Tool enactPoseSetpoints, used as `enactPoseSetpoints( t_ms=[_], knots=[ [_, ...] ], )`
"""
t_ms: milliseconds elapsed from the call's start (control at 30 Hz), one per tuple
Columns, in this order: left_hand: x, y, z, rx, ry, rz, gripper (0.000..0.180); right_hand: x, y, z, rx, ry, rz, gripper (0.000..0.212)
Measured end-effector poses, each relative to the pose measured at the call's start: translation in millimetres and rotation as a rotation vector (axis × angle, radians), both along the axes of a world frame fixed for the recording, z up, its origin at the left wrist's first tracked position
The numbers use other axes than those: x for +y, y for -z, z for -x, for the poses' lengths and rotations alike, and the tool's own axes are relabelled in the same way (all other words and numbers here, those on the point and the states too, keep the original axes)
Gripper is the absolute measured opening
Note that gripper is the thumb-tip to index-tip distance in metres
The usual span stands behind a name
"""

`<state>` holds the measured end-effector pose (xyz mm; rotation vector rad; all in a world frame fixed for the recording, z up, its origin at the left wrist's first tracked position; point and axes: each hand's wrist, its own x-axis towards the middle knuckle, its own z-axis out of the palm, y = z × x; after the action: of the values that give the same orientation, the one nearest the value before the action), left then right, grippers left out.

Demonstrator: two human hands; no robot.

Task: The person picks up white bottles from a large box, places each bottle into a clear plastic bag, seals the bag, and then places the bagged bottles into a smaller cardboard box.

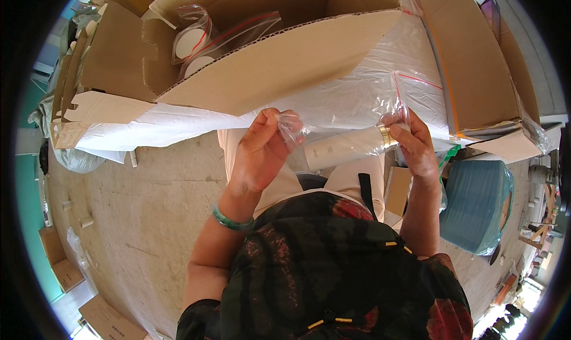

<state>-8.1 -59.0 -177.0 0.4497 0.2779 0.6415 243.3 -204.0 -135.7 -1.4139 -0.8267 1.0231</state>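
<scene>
A white cylindrical bottle (345,150) with a gold band lies sideways inside a clear zip bag (380,107) in front of me. My left hand (266,139) pinches a corner of the bag's clear film, just past the bottle's left end. At the other end, my right hand (411,139) grips the bottle near its gold band through the plastic. The bag's red zip line (420,80) rises above my right hand. Behind the bag stands an open cardboard box (285,63), where red-lined zip bags hold white round-ended items (191,44).
A white-covered surface (410,60) carries the box. Another open carton (476,60) stands at the right. A blue plastic-wrapped block (476,200) is beside my right arm. Small cartons (110,319) lie on the floor (148,221) at the lower left.
</scene>
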Motion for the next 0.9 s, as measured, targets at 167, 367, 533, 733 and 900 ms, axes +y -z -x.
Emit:
enactPoseSetpoints(
  t_ms=[167,367,533,733,900],
  knots=[
    [-6.7,-3.2,-2.4,0.081,0.124,0.089,0.034,-0.7,-2.1,-1.8,0.013,0.051,0.026,0.013],
    [-23.0,17.2,-10.8,0.372,0.257,-0.171,0.044,2.0,1.6,5.7,-0.066,0.032,0.034,0.023],
    [-23.6,35.6,-8.5,0.176,0.182,0.112,0.038,3.6,-7.8,1.9,0.111,-0.108,-0.226,0.063],
    [-28.2,51.8,-11.1,0.086,0.212,0.223,0.046,1.7,-14.8,5.2,0.017,-0.037,-0.189,0.058],
    [-32.5,52.8,-14.2,0.089,0.238,0.253,0.057,-0.4,-26.9,6.3,-0.134,-0.035,-0.159,0.047]
  ],
)
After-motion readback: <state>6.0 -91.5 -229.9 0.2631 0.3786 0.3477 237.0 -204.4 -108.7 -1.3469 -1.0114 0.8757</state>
